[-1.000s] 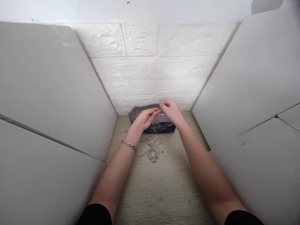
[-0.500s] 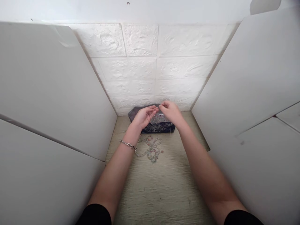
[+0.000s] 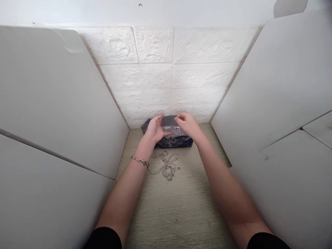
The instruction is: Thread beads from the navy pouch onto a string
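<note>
My left hand point(image 3: 155, 131) is open over the left part of a dark pouch-like container point(image 3: 178, 143), its fingers spread apart. Small clear and pinkish beads point(image 3: 176, 130) lie inside the container. Above its right end, my right hand point(image 3: 188, 124) is closed in a pinch, thumb against fingertips; whatever it holds is too fine to make out. In front of the container a long string of pale green, clear and pink beads point(image 3: 169, 171) lies in loops on the wooden surface. Part of that string is hidden behind my left wrist.
White panels point(image 3: 64, 103) point(image 3: 275, 90) rise on both sides. A white brick-patterned wall point(image 3: 153, 76) stands right behind the container. The pale wood-grain surface point(image 3: 176, 211) runs between the panels toward me. A silver chain bracelet point(image 3: 140, 160) circles my left wrist.
My left hand has drawn back left from my right fingertips, and its fingers have spread. The right hand keeps its pinch in nearly the same place. The bead string lies as before.
</note>
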Demonstrator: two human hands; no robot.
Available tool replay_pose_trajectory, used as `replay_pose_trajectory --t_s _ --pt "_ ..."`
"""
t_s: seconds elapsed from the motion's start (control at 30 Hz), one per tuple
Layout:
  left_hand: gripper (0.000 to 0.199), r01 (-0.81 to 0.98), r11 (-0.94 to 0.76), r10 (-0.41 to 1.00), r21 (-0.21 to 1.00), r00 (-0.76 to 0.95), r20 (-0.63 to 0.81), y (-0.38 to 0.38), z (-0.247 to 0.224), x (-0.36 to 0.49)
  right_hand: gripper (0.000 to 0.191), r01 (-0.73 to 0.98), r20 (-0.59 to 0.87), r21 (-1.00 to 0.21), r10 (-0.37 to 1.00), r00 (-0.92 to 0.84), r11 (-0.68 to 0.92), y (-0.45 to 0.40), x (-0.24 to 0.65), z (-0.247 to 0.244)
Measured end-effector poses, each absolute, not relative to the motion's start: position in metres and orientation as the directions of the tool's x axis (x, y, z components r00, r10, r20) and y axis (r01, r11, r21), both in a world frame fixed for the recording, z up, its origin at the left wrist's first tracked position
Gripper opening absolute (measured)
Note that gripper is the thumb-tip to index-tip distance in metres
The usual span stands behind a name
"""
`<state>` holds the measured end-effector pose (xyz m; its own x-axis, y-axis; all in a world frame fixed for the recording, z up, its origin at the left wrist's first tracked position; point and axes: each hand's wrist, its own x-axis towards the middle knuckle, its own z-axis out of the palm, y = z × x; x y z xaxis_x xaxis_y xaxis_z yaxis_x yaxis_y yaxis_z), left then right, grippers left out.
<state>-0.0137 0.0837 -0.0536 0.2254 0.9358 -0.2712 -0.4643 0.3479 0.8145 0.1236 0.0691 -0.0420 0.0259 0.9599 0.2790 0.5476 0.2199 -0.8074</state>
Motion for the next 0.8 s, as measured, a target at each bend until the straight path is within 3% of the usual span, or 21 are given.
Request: replay_pose_trajectory --t_s 0.07,0.17,0.23,0.33,0.47,0.67,0.8 --pt "0.031 -0.441 0.314 0.948 0.841 0.195 -0.252 0.083 -0.054 -0.013 0.015 0.446 0.245 -0.869 0.969 0.017 0.212 0.068 0.122 -0.042" --pt "0.037 -0.407 0.248 0.96 0.879 0.223 -0.168 0.081 -0.053 -0.012 0.016 0.166 0.102 -0.98 0.994 -0.04 0.107 0.063 0.119 -0.037" --pt "0.039 -0.389 0.208 0.943 0.897 0.322 -0.079 0.078 -0.049 -0.011 0.016 -0.042 0.017 -0.999 0.994 -0.106 0.012 0.059 0.117 -0.032" --pt "0.047 -0.369 0.217 0.856 0.904 0.516 0.005 0.07 -0.039 -0.008 0.019 -0.253 0.011 -0.967 0.989 -0.147 -0.026 0.053 0.118 -0.023" --pt "0.053 -0.383 0.23 0.79 0.895 0.61 0.058 0.059 -0.024 -0.005 0.019 -0.253 0.045 -0.967 0.984 -0.174 -0.001 0.047 0.122 -0.012" --pt "0.02 -0.367 0.18 0.826 0.913 0.56 0.062 0.049 -0.014 0.0 0.018 -0.188 0.136 -0.977 0.969 -0.208 0.097 0.034 0.123 0.003" --pt "0.014 -0.344 0.153 0.84 0.926 0.539 0.061 0.045 -0.01 0.002 0.02 -0.16 0.154 -0.98 0.962 -0.226 0.119 0.027 0.122 0.011"
